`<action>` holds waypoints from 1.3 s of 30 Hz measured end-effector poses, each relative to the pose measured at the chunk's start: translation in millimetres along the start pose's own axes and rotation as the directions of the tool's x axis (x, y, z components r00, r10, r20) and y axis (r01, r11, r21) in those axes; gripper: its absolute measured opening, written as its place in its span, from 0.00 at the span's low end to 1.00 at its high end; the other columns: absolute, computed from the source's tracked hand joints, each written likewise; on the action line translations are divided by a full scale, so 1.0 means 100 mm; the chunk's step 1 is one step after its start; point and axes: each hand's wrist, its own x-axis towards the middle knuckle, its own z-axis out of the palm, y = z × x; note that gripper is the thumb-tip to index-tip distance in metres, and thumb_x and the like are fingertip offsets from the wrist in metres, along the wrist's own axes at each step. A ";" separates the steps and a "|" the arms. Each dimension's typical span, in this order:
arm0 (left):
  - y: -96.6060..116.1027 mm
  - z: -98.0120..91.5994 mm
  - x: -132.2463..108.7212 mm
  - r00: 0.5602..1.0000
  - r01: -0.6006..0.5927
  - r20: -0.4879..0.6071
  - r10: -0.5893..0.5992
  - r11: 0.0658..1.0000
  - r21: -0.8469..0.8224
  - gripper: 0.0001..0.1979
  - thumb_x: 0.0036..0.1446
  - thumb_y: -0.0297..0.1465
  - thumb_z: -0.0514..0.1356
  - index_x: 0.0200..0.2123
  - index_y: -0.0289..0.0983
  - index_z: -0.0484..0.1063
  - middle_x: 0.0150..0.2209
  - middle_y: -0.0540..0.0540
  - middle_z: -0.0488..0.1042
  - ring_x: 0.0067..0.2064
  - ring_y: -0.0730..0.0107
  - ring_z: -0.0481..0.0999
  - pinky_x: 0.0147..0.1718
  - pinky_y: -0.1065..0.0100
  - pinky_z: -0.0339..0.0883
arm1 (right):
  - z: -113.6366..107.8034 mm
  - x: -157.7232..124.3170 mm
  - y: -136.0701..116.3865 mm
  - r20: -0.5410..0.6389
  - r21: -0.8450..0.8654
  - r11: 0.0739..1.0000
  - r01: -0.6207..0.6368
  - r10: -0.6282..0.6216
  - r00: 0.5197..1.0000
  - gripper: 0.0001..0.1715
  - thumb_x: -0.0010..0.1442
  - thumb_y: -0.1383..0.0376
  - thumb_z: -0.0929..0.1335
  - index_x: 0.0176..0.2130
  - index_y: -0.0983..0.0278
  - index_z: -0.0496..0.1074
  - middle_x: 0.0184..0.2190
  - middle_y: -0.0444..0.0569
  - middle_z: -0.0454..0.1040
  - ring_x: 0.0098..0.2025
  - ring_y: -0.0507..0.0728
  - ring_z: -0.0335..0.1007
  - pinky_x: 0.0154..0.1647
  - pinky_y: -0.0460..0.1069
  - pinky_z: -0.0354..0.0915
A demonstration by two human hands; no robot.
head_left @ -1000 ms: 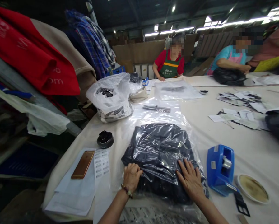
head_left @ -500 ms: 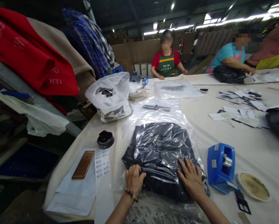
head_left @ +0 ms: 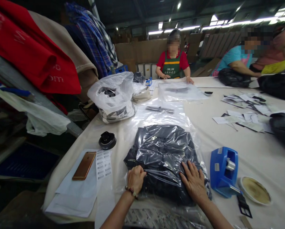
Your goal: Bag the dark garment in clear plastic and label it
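Observation:
A folded black backpack-like item (head_left: 165, 152) lies inside a clear plastic bag (head_left: 130, 135) on the table in front of me. My left hand (head_left: 135, 178) is closed at the near left edge of the bag, its fingers curled and the thumb pointing right; it appears to pinch the plastic. Flat on the near right part of the bag rests my right hand (head_left: 194, 183), fingers spread and holding nothing. Just right of that hand stands a blue tape dispenser (head_left: 223, 171) with a roll of clear tape.
On the left lie a phone (head_left: 84, 165), a barcode label sheet (head_left: 104, 165) and a roll of black tape (head_left: 107, 140). Beyond are a white plastic sack (head_left: 113, 101) and flat clear bags (head_left: 178, 91). To the right sit a round dish (head_left: 255, 190), scattered tags (head_left: 247, 119) and co-workers.
Both my hands stay almost in place on the bag. Across the table, a co-worker's hands have shifted on a flat bag. Another black bundle now lies at the far right.

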 end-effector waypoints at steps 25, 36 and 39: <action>-0.45 0.18 -0.19 0.616 -0.645 -0.268 0.741 0.669 0.369 0.22 0.58 0.21 0.45 0.55 0.38 0.60 0.42 0.41 0.72 0.44 0.63 0.70 0.40 0.62 0.65 | -0.03 0.00 -0.01 0.019 0.014 1.000 -0.007 0.007 1.000 0.30 0.62 0.53 0.53 0.59 0.60 0.57 0.61 0.54 0.55 0.63 0.62 0.45 0.59 0.63 0.46; -0.48 0.37 -0.18 0.590 -0.592 -0.302 0.749 0.655 0.470 0.31 0.54 0.18 0.43 0.62 0.33 0.45 0.43 0.39 0.72 0.44 0.61 0.70 0.41 0.62 0.64 | -0.12 0.03 -0.05 0.110 0.033 0.999 -0.043 0.039 0.993 0.29 0.62 0.52 0.54 0.59 0.58 0.55 0.62 0.52 0.53 0.63 0.62 0.43 0.60 0.63 0.45; -0.46 0.38 -0.17 0.619 -0.585 -0.260 0.741 0.656 0.476 0.30 0.52 0.17 0.44 0.60 0.31 0.50 0.42 0.39 0.72 0.43 0.61 0.70 0.40 0.62 0.65 | -0.13 0.06 -0.04 0.116 0.049 0.997 -0.051 0.045 0.992 0.29 0.62 0.52 0.55 0.59 0.58 0.56 0.61 0.52 0.54 0.63 0.62 0.44 0.60 0.64 0.46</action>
